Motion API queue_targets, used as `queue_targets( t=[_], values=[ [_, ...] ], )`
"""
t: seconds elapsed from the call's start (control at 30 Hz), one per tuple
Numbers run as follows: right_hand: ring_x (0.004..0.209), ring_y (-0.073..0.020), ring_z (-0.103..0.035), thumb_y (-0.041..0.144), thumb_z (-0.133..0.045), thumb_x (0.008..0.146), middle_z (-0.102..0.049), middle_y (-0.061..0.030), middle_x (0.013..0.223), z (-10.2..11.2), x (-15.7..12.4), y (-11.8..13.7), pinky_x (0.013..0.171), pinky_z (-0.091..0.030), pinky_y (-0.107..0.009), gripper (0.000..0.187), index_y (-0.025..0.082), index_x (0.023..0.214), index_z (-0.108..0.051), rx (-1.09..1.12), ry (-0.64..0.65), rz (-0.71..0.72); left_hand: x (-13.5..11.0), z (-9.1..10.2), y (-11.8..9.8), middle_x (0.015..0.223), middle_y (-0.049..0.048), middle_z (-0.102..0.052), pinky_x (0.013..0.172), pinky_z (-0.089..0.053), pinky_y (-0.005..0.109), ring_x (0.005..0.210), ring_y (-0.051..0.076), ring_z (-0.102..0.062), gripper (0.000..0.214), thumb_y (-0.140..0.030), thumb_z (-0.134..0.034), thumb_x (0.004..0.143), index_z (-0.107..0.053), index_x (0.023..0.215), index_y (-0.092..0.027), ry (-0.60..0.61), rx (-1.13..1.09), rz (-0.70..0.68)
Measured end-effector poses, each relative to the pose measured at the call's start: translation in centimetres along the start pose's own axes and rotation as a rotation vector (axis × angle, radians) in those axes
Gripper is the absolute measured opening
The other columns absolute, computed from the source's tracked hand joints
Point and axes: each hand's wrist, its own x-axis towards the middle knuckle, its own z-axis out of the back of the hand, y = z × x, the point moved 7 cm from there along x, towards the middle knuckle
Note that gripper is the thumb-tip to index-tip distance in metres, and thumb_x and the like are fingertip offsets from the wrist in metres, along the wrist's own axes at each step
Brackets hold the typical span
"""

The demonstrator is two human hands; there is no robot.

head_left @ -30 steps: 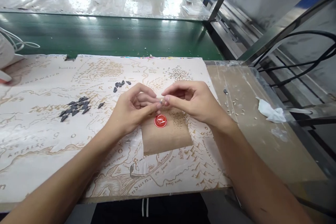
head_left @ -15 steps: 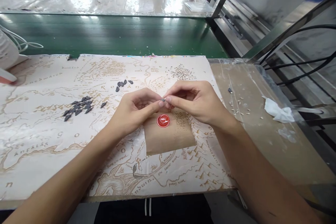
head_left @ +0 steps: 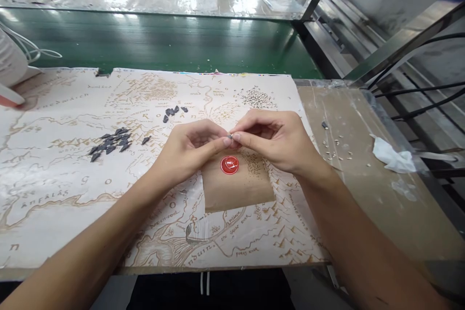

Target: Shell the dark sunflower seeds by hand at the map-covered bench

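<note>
My left hand and my right hand meet fingertip to fingertip over the table. Pinched between them is a small dark grey piece, mostly covered by the fingers. Just below lies a round red dish with a pale rim and something glossy red in it, on a brown paper square. Left of my hands, several dark grey pointed pieces form a heap, and a smaller group lies farther back. Behind my right hand, many tiny pale bits are scattered.
A printed map sheet covers the table. On the brown board at right are a crumpled white tissue, a dark piece and several pale bits. A green conveyor belt runs behind. A white appliance stands at left.
The view has shifted slightly, so the scene sits a little to the right and higher. Both hands keep their pinch on the small grey piece, with little visible finger movement.
</note>
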Motion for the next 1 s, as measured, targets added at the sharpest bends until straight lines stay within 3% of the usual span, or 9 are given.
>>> queue_targets(
  t=[0.3, 0.67, 0.73, 0.8, 0.9, 1.0],
  values=[
    [0.080, -0.0205, -0.081, 0.037, -0.098, 0.091, -0.086, -0.0038, 0.087, 0.1, 0.1, 0.0, 0.074, -0.068, -0.035, 0.017, 0.023, 0.088, -0.088, 0.014, -0.045, -0.001, -0.1, -0.4, -0.2, 0.093, 0.0055, -0.089, 0.082, -0.067, 0.029, 0.088, 0.020, -0.085, 0.023, -0.035, -0.102, 0.087, -0.086, 0.093, -0.019, -0.076, -0.041, 0.011],
    [0.084, -0.0211, -0.083, 0.036, -0.092, 0.095, -0.087, -0.0041, 0.089, 0.3, 0.2, 0.0, 0.079, -0.070, -0.036, 0.014, 0.023, 0.091, -0.088, 0.002, -0.031, -0.016, 0.0, -0.7, -0.1, 0.098, 0.0048, -0.090, 0.086, -0.066, 0.028, 0.092, 0.019, -0.085, 0.013, -0.028, -0.095, 0.093, -0.086, 0.097, -0.020, -0.054, -0.029, 0.005],
    [0.084, -0.0222, -0.084, 0.034, -0.090, 0.096, -0.087, -0.0043, 0.089, 1.4, 0.4, -0.5, 0.081, -0.071, -0.039, 0.012, 0.022, 0.099, -0.089, 0.001, -0.064, -0.033, 0.5, -0.2, -0.7, 0.099, 0.0050, -0.089, 0.086, -0.064, 0.031, 0.093, 0.019, -0.083, 0.013, -0.032, -0.091, 0.096, -0.086, 0.099, -0.021, -0.068, 0.044, -0.008],
    [0.081, -0.0223, -0.082, 0.032, -0.084, 0.099, -0.087, -0.0044, 0.088, 3.5, 0.6, -1.2, 0.080, -0.070, -0.041, 0.014, 0.022, 0.107, -0.090, -0.079, -0.188, -0.046, 1.0, 0.7, -1.5, 0.099, 0.0049, -0.088, 0.085, -0.061, 0.034, 0.091, 0.020, -0.080, 0.014, -0.036, -0.087, 0.099, -0.085, 0.101, -0.022, -0.091, 0.163, -0.013],
    [0.085, -0.0234, -0.080, 0.022, -0.076, 0.100, -0.087, -0.0068, 0.095, 6.4, 0.5, -2.2, 0.084, -0.066, -0.044, 0.015, 0.021, 0.104, -0.090, -0.392, -0.372, -0.054, 1.4, 3.2, -2.9, 0.098, 0.0054, -0.086, 0.080, -0.055, 0.038, 0.086, 0.022, -0.075, 0.017, -0.041, -0.082, 0.101, -0.086, 0.101, -0.024, -0.156, 0.455, -0.016],
    [0.094, -0.0252, -0.078, 0.014, -0.075, 0.097, -0.087, -0.0088, 0.103, 6.4, 0.7, -3.1, 0.092, -0.063, -0.045, 0.017, 0.020, 0.099, -0.091, -0.628, -0.344, -0.066, 0.7, 6.2, -4.0, 0.103, 0.0056, -0.085, 0.076, -0.048, 0.041, 0.079, 0.023, -0.067, 0.019, -0.044, -0.079, 0.099, -0.087, 0.100, -0.027, -0.230, 0.803, 0.015]
  ],
)
